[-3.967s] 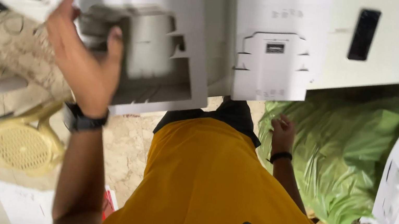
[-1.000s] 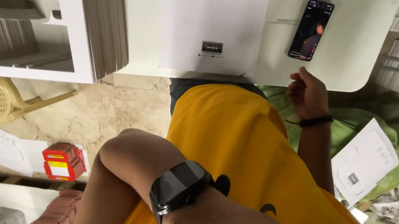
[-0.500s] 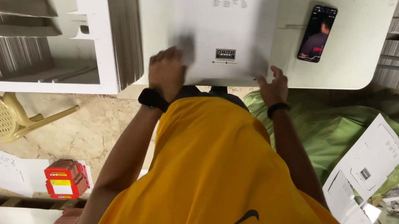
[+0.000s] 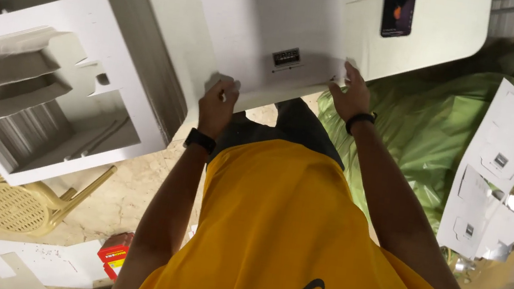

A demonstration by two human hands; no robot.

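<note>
I am gripping the near edge of a white die-cut cardboard sheet (image 4: 288, 27) with my left hand (image 4: 216, 106) and right hand (image 4: 350, 97); a phone (image 4: 398, 8) is lying beyond it on the counter (image 4: 451, 24).

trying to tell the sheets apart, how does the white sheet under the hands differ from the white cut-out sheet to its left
The flat sheet is whole and unpunched; the cut-out sheet has large windows cut through it. The left hand and right hand grip the flat sheet's near edge; nothing touches the cut-out sheet. Both are white card.

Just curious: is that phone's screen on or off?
On. The phone lying on the white table shows coloured shapes on its dark screen.
</note>
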